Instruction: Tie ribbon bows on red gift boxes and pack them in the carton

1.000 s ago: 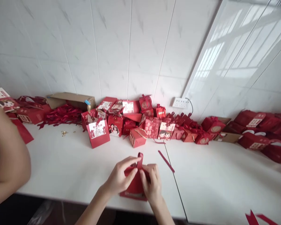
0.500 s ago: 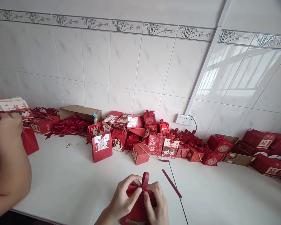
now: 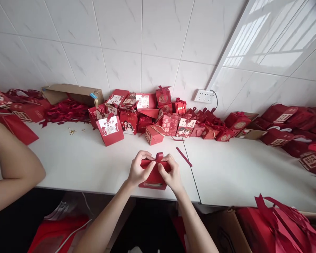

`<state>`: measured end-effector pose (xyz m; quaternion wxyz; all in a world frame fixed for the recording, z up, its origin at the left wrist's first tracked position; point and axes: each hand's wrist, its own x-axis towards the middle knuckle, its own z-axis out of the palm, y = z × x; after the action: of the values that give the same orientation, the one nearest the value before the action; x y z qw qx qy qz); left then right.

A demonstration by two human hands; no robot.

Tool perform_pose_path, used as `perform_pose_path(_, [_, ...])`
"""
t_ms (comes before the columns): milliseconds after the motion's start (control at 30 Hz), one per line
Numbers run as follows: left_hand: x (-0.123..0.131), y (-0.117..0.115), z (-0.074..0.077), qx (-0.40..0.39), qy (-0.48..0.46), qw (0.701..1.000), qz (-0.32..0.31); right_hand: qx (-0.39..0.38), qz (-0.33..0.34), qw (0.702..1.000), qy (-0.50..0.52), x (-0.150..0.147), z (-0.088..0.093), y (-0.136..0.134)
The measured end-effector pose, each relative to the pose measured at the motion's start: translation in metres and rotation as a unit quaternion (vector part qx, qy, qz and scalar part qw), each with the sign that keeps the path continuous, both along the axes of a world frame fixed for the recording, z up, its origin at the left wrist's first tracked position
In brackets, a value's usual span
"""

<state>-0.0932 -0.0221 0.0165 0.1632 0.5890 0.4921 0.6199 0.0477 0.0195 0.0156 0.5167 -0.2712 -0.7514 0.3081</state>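
A red paper gift box [image 3: 156,177] stands on the white table near its front edge, between my two hands. From its top edge rises a loop of dark red ribbon [image 3: 159,156]. My left hand [image 3: 141,168] pinches the box's top edge left of the loop, thumb in front and fingers behind. On the other side, my right hand [image 3: 170,170] grips the same edge in the same way. Both sets of fingertips sit close to the loop's base; whether they also hold ribbon is hard to see. A loose strip of ribbon [image 3: 183,156] lies to the right.
Finished-looking red gift boxes [image 3: 147,116] line the wall. A carton [image 3: 73,89] with a heap of ribbons [image 3: 68,111] stands left, small gold pieces [image 3: 73,132] before it. A co-worker's arm [image 3: 21,151] reaches in at left. Lower right holds a carton [image 3: 226,228] of ribboned bags.
The view has tilted down, showing more of my forearms and the floor area. My hands stay on the box's top edge. The co-worker's arm has shifted within the view.
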Motion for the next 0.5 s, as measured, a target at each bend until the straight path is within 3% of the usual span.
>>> perform_pose_path(333, [-0.003, 0.0, 0.006, -0.032, -0.005, 0.999, -0.023, -0.016, 0.021, 1.0, 0.009, 0.004, -0.005, -0.003])
perform_pose_path(433, [-0.016, -0.006, -0.006, -0.056, 0.004, 0.995, -0.083, -0.053, 0.036, 0.998, 0.026, 0.013, -0.015, -0.007])
perform_pose_path(500, [-0.028, -0.014, -0.02, -0.113, 0.024, 0.986, -0.123, -0.097, 0.073, 0.993, 0.0, 0.021, -0.023, -0.008])
